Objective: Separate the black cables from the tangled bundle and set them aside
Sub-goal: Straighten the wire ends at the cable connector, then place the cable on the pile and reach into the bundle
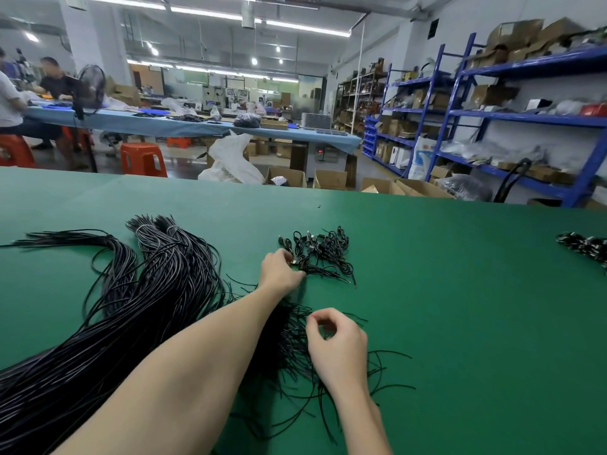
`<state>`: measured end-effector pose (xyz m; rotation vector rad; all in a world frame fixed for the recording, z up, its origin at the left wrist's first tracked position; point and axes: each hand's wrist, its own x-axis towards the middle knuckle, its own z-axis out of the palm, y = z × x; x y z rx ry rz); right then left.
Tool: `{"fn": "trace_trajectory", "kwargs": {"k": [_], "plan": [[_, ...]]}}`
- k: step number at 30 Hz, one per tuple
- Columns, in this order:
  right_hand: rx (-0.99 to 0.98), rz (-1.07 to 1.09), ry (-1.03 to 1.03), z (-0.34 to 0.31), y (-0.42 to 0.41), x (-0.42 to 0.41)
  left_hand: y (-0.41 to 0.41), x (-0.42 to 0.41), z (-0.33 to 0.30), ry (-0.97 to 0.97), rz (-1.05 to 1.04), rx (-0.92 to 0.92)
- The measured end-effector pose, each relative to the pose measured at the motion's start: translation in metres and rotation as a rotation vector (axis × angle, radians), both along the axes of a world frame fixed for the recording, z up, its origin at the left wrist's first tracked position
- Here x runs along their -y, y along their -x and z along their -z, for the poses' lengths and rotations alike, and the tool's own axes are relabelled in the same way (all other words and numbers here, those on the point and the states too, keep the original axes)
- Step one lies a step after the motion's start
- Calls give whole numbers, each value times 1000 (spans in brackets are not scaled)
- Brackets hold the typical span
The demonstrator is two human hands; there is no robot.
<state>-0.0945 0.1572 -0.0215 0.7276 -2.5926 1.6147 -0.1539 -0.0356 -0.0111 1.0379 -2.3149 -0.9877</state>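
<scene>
A thick bundle of long black cables (pixel 154 290) sprawls across the left of the green table (pixel 460 290), its far ends tied in two bunches. Loose black cable ends (pixel 289 349) fan out under my forearms. A small pile of short black cables with plugs (pixel 323 252) lies farther out at the centre. My left hand (pixel 281 269) reaches to the near left edge of that pile and pinches a cable by its plug. My right hand (pixel 335 344) hovers over the loose ends, thumb and forefinger curled into a ring; a thin cable seems pinched there.
Another dark cable heap (pixel 584 246) sits at the table's far right edge. Beyond the table are cardboard boxes (pixel 328 178), orange stools (pixel 143 159), blue shelving (pixel 492 119) and a blue worktable (pixel 184 124) with seated people at the left.
</scene>
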Motion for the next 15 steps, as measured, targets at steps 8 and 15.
{"fn": "trace_trajectory", "kwargs": {"k": [8, 15], "plan": [[-18, -4, -16, 1, -1, -1, -7, -9, -6, 51, 15, 45], [-40, -19, -8, 2, -2, 1, -25, -11, -13, 58, 50, 93]]}}
